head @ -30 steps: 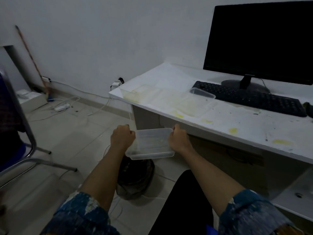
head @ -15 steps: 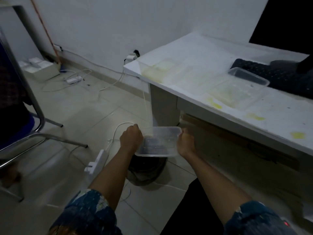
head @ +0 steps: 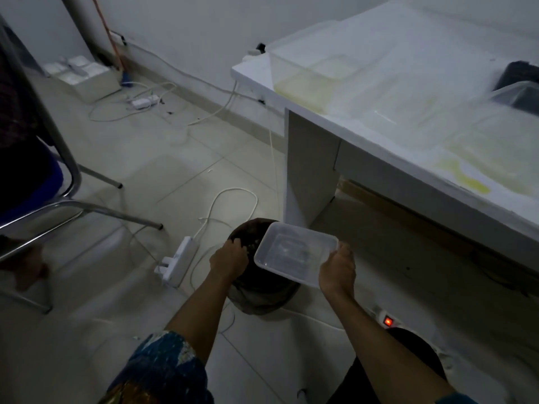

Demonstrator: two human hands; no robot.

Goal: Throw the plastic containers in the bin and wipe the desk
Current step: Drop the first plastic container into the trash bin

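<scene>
A clear plastic container (head: 294,255) hangs tilted over the dark round bin (head: 262,298) on the floor beside the desk leg. My right hand (head: 337,269) holds the container by its right corner. My left hand (head: 229,258) is off the container, its fingers curled over the bin's left rim. On the white desk (head: 379,135) stand another clear container (head: 306,71) at the corner and a third one (head: 519,94) near the right edge. Yellow stains (head: 472,182) smear the desk top.
A white power strip (head: 178,260) and loose cables lie on the tiles left of the bin. A strip with a lit red switch (head: 388,320) sits to the right. A metal-framed chair (head: 73,176) stands at left. A box (head: 84,77) and a broom handle (head: 108,33) are by the wall.
Both hands carried the container down from desk height to just over the bin. My left hand let go of it and moved to the bin's rim; the container tilted.
</scene>
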